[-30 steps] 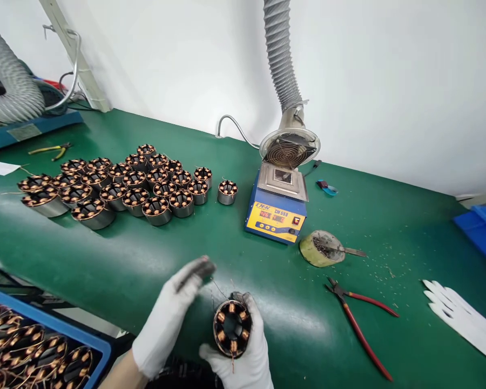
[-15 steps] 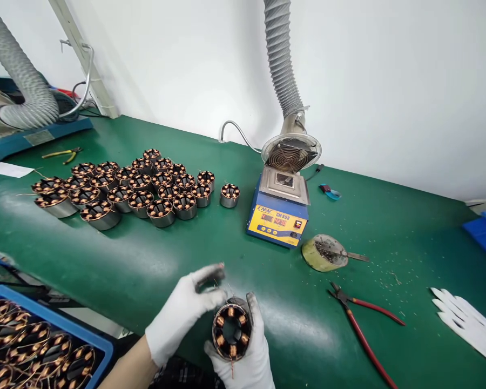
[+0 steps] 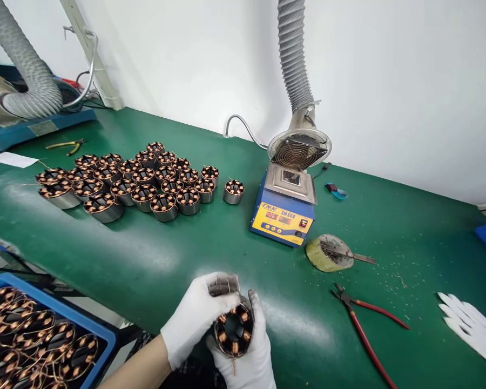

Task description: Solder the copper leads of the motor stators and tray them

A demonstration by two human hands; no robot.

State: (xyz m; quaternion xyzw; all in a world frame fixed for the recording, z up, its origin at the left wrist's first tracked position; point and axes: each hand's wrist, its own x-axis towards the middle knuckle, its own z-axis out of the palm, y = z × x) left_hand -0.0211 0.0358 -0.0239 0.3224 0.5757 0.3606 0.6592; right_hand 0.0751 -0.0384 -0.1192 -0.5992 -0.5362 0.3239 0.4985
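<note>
My right hand (image 3: 254,351) is gripping a copper-wound stator (image 3: 235,347), left hand (image 3: 202,305) at its rim, tbh can't tell if it's pinching anything. Red-handled pliers (image 3: 347,300) on the surface (image 3: 295,302) nearby.

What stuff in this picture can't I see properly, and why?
All in the head view:
Round copper-coiled ring: upper edge partly behind the white-gloved left hand.
Blue plastic bin: cut off by the left and bottom edges.
Red-handled metal pliers: one handle cut off at the bottom.
Bits in the round yellow-green pot: too small to identify.
</note>
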